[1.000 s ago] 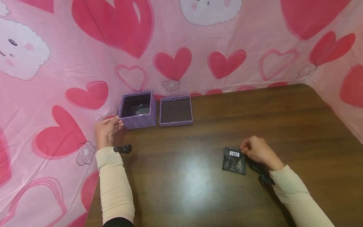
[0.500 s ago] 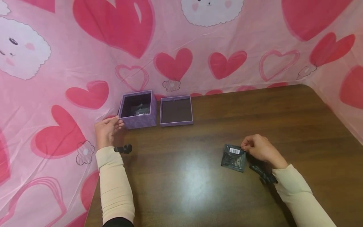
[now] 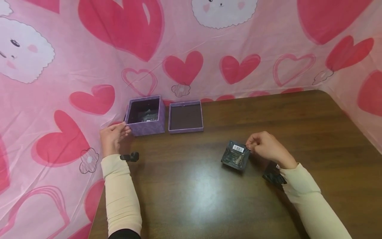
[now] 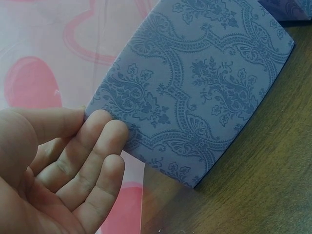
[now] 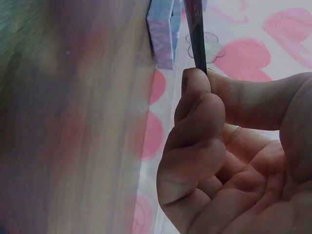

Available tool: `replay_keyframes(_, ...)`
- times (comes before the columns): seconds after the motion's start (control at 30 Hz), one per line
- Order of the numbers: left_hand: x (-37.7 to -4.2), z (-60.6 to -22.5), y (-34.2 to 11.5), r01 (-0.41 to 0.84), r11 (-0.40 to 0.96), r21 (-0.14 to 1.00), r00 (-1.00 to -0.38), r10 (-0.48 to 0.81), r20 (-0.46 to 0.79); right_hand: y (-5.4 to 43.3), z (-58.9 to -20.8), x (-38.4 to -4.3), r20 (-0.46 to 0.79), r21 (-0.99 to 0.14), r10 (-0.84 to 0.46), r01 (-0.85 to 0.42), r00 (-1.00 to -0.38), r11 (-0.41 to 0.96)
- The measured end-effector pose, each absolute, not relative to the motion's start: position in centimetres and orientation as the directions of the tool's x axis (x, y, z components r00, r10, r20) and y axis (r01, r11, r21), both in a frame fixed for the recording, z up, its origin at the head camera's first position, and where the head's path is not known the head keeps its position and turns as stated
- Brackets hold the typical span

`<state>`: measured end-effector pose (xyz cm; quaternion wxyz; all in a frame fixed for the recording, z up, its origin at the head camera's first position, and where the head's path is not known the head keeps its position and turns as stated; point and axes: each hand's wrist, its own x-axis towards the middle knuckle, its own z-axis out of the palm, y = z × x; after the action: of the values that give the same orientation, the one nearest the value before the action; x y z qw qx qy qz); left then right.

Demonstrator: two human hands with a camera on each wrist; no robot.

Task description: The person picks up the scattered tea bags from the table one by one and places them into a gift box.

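In the head view, my right hand [image 3: 270, 147] pinches the upper right corner of a flat, dark square sachet [image 3: 235, 156] with a white barcode label. The sachet tilts just above the table. The right wrist view shows the sachet [image 5: 196, 39] almost edge-on between thumb and index finger. My left hand [image 3: 113, 136] holds the near left corner of a purple box [image 3: 147, 128], thumb and index finger at its rim. Up close, the box wall [image 4: 180, 83] shows a floral pattern. Inside the open box lies another dark sachet [image 3: 150, 115], partly hidden by the front wall.
Right of the box, the purple lid [image 3: 185, 130] lies with its dark inside facing up. A pink heart-print cloth [image 3: 209, 43] hangs behind and left of the wooden table [image 3: 191, 199]. Dark camera mounts sit at both wrists.
My right hand has moved the sachet up and left in the head view, tilting it and lifting it off the table. The left hand, box and lid have stayed put.
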<state>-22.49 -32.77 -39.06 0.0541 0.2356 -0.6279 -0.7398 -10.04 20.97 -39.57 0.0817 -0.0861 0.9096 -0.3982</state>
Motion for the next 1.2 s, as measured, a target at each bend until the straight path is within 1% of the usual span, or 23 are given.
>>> replay_keyframes(0.33, -22.7, -39.1, -33.0, -0.204, -0.208, 0.957, -0.895, -0.356, -0.268, 19.2, -38.7, -11.5, -0.088, -0.810, -0.203, -0.048, -0.975, 0.584)
replay_keyframes(0.63, -22.7, -39.2, -33.1, -0.213, -0.215, 0.953, -0.896, -0.346, -0.278, 16.9, -38.0, -13.3, -0.089, -0.836, -0.177, -0.024, -0.980, 0.548)
replay_keyframes(0.8, -22.7, -39.1, -33.0, -0.219, -0.215, 0.952, -0.895, -0.343, -0.284, 15.7, -37.6, -14.3, -0.094, -0.855, -0.182, -0.015, -0.979, 0.519)
replay_keyframes(0.93, -22.7, -39.0, -32.9, -0.208, -0.212, 0.955, -0.899, -0.344, -0.272, 14.9, -37.2, -15.3, -0.075, -0.861, -0.195, -0.035, -0.978, 0.507)
replay_keyframes(1.2, -22.6, -39.1, -32.8, -0.219, -0.203, 0.954, -0.895, -0.348, -0.279, 13.0, -36.5, -17.3, -0.101, -0.900, -0.218, -0.004, -0.971, 0.436)
